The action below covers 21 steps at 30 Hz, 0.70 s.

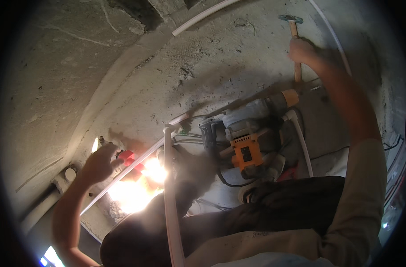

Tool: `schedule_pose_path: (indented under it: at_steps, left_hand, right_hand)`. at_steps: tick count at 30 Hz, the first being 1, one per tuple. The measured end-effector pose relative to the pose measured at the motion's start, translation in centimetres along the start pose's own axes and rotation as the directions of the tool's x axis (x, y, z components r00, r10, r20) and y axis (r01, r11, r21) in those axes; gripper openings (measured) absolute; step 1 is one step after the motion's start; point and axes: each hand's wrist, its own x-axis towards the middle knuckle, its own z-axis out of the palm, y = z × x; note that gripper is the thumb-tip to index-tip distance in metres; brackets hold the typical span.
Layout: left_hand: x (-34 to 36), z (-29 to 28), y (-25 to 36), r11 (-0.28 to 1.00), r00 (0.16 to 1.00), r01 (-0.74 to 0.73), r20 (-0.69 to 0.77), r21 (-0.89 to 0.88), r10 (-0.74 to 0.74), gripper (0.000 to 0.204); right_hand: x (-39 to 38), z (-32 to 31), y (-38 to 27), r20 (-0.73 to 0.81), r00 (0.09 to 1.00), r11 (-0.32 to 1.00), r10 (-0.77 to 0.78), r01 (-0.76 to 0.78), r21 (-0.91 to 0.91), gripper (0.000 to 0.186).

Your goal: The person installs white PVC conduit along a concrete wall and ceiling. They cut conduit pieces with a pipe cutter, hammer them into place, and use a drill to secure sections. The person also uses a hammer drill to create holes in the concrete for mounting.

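My right hand (303,50) is raised at the upper right, fingers wrapped round the wooden handle of a hammer (294,30). The hammer's dark head is at the top, over the floor. At the lower left, my left hand (98,163) is closed, thumb toward a red object (127,157). A small dark tip (102,140) shows just above its fingers; what the hand grips is mostly hidden. Close beside this hand glares a bright lamp (136,193), which washes out the things around it.
An orange and grey power tool (247,153) lies near my legs with its dark cord. A white pipe (171,213) rises in front of me, and a thin white pipe (123,174) slants past my left hand. More white pipe (203,17) lies on the rough concrete (158,75).
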Motion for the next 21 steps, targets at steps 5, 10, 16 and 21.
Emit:
schedule_pose_path:
  at_steps: [5, 10, 16, 21]
  left_hand:
    - [10.7, -8.4, 7.6, 0.964, 0.983, -0.174, -0.024, 0.202, 0.183, 0.055]
    - [23.6, -10.2, 14.2, 0.699, 0.970, -0.125, -0.236, -0.704, -0.064, 0.071]
    - [31.8, -7.8, 16.8, -0.289, 0.893, -0.414, -0.323, -0.863, -0.314, 0.057]
    - [34.7, -7.2, 16.9, -0.460, 0.857, -0.506, -0.367, -0.729, -0.361, 0.046]
  right_hand:
    - [1.5, 1.4, 1.4, -0.029, 0.995, 0.959, 0.092, -0.081, 0.271, 0.042]
    - [0.6, 1.1, 1.1, -0.233, 0.910, 0.762, 0.341, -0.123, 0.636, 0.050]
    - [-5.8, -4.0, -0.3, -0.040, 0.997, 0.320, 0.067, 0.017, 0.947, 0.049]
    - [-9.4, -10.8, -1.7, -0.150, 0.825, -0.108, -0.544, 0.109, 0.988, 0.046]
